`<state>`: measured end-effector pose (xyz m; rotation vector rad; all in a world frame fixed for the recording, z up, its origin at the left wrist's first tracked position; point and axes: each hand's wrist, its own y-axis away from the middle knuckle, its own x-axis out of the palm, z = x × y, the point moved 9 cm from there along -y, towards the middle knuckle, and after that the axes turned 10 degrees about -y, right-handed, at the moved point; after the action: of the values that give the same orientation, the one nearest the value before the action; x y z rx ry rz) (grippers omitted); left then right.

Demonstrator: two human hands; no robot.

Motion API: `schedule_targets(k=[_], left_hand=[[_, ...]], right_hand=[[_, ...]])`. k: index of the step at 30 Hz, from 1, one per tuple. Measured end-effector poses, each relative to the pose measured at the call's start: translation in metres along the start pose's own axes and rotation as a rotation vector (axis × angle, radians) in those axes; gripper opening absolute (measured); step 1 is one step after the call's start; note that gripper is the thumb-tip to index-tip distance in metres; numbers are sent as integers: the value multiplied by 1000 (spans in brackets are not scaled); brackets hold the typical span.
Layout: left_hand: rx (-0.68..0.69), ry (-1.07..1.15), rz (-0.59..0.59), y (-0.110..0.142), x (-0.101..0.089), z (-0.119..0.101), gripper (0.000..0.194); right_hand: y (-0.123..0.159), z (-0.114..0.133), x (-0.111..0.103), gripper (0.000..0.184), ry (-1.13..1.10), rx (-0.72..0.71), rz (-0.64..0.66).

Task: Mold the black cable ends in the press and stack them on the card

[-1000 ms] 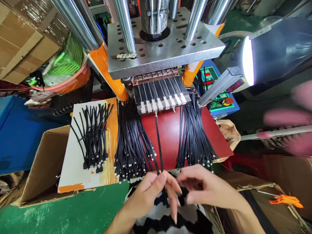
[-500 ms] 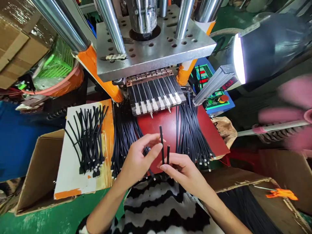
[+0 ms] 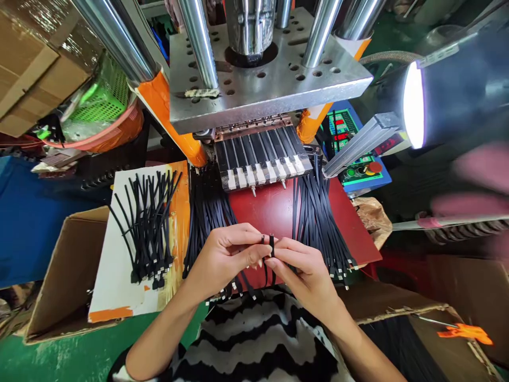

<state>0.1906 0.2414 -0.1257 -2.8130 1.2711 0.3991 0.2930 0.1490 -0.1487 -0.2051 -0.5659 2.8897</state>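
Between my two hands, above the red work surface, are the ends of black flat cables [image 3: 271,245]. My left hand [image 3: 233,254] pinches one cable end between thumb and fingers. Close beside it, my right hand [image 3: 300,268] is closed on another cable end that stands upright. Fingertips of both hands almost meet, and the cables hang down below them toward my lap. Beyond my hands sits a slotted black mold block [image 3: 262,159] with white pads along its front edge. Bunches of black cables lie to the left [image 3: 207,223] and to the right [image 3: 318,223].
A steel press plate [image 3: 270,101] with columns stands over the mold block. More cables [image 3: 151,228] lie on a white board [image 3: 115,286] at left. A lamp [image 3: 413,106], a control panel [image 3: 358,154] and cardboard boxes [image 3: 67,270] surround the workplace.
My left hand has moved slightly down and right, close to my right hand. The cable ends now stick up less above my fingers. The view has shifted a little.
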Motion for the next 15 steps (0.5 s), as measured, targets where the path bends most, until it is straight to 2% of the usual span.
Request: schedule_targets(k=[5, 9, 12, 14, 15], left_hand=[[146, -165, -88, 0, -11, -15, 30], [209, -292, -145, -3, -20, -21, 29], [287, -429, -357, -17, -53, -23, 25], [360, -557, -469, -36, -76, -22, 24], [383, -624, -488, -51, -85, -19, 23]], right_hand=[[-15, -1, 8, 22, 26, -26, 9], [-15, -26, 20, 28, 25, 105, 35], [1, -52, 40, 34, 2, 316, 197], [9, -54, 52, 36, -33, 406, 385], [5, -49, 52, 38, -29, 405, 457]])
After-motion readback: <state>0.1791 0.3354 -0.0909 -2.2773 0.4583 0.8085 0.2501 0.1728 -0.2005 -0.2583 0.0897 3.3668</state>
